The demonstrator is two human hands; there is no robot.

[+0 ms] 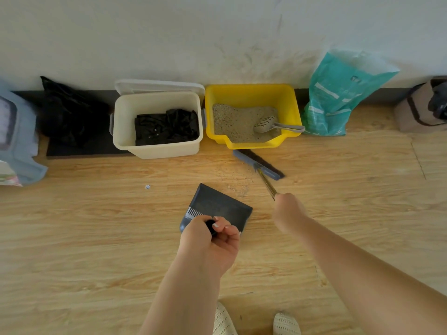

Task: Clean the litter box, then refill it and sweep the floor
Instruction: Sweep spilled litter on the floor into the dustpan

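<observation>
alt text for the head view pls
A person's right hand sweeps spilled litter with a broom toward a dustpan held by the left hand, in front of a yellow litter box on a wooden floor.

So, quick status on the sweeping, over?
Left hand grips dustpan; right hand grips broom. Spilled litter on floor between them. Yellow litter box filled, scoop inside. Path clear.
</observation>
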